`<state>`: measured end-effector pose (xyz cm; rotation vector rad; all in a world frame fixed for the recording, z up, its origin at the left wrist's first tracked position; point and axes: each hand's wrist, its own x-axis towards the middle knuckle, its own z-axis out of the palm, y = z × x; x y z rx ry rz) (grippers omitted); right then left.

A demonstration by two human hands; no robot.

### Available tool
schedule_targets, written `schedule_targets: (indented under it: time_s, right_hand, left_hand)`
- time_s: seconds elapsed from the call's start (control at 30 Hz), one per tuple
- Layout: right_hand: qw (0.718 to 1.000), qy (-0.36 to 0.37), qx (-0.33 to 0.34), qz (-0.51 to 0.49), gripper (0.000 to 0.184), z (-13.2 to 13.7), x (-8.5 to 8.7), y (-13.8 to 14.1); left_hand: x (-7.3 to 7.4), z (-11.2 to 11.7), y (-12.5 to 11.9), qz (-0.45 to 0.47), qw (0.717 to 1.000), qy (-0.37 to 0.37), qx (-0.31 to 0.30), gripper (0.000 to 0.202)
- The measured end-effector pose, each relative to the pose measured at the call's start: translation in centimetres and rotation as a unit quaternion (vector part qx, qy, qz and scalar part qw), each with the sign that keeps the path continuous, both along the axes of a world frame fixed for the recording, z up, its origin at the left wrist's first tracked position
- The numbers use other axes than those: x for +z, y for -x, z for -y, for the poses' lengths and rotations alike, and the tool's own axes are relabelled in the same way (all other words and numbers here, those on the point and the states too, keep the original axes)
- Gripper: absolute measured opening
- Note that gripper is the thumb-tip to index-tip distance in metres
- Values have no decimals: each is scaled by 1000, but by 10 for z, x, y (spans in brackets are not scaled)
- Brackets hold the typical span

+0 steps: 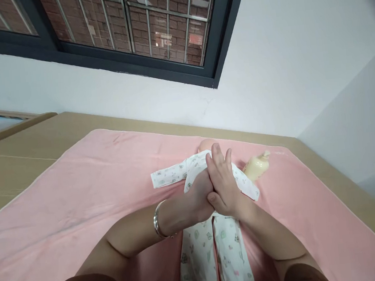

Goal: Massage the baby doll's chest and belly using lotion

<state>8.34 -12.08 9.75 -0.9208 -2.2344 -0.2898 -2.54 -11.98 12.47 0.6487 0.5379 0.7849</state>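
Observation:
A doll in a white printed baby garment [198,246] lies on its back on a pink towel [79,192]. One sleeve [167,176] is spread to the left, and a bit of the doll's head [204,146] shows above my hands. My right hand [224,181] lies on the doll's chest with its fingers stretched out towards the head. My left hand [198,197], with a silver bracelet [158,219] on the wrist, presses against the right hand's side. Its fingers are hidden behind the right hand and the cloth.
A cream baby bottle [257,165] lies on the towel just right of the doll. The towel covers a tan wooden surface [14,154] set against a white wall. A barred window [128,26] is above. A wooden rail [12,127] is at the far left.

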Motion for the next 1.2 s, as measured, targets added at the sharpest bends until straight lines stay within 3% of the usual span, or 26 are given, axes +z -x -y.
schedule_targets:
  time_s: [0.2, 0.3, 0.4, 0.5, 0.57, 0.63, 0.7, 0.83, 0.93, 1.1, 1.13, 1.2]
  right_hand:
    - [999, 20, 40, 31, 86, 10, -26, 12]
    - [998, 36, 58, 13, 78, 22, -16, 10]
    - [998, 51, 46, 9, 52, 24, 3, -4]
    - [995, 102, 13, -5, 35, 9, 11, -23]
    - [988, 152, -29, -2, 36, -9, 1, -32]
    - [980, 187, -69, 18, 39, -29, -18, -36]
    - [976, 200, -81, 32, 41, -50, -39, -40]
    - [978, 201, -50, 26, 42, -83, -67, -54]
    - [970, 229, -78, 15, 45, -94, -72, -62]
    - [939, 220, -262, 22, 60, -73, -70, -43]
    - [940, 214, -264, 37, 59, -67, -68, -39]
    - [955, 210, -192, 83, 53, -62, -65, -36]
  left_hand:
    - [17, -20, 28, -6, 998, 66, 10, 55]
    - [17, -32, 35, -35, 999, 26, 19, 61]
    - [11, -50, 33, -47, 997, -58, 36, 64]
    - [-6, -75, 21, -67, 974, -141, 162, 54]
    - [-26, -92, 9, -90, 954, -143, 247, 41]
    - [-48, -108, -4, -139, 925, -202, 290, 31]
    - [-71, -118, -14, -206, 889, -277, 301, 26]
    - [-105, -121, -25, -286, 845, -334, 304, 25]
    - [-117, -117, -28, -308, 808, -386, 321, 24]
    - [-125, -114, -28, -334, 782, -398, 343, 30]
    - [-125, -114, -28, -334, 781, -398, 347, 31]
    - [-125, -113, -28, -329, 782, -395, 352, 34]
